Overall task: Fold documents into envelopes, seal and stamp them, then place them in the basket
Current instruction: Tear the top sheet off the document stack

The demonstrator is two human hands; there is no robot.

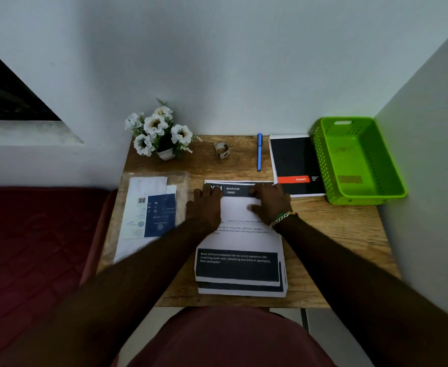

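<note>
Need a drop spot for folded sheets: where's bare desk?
Bare wood: front right, between the document stack and the desk's right edge, below the green basket; also the back strip between the flower pot and blue pen, apart from a small tape roll. Crowded: left side under the plastic sleeve of papers, and the centre.

A small wooden table (337, 234) stood in a corner of pale grey walls (231, 62). A dark window (5, 96) with a white ledge was on the left. Below it sat a dark red couch (32, 247). The light was dim.
</note>
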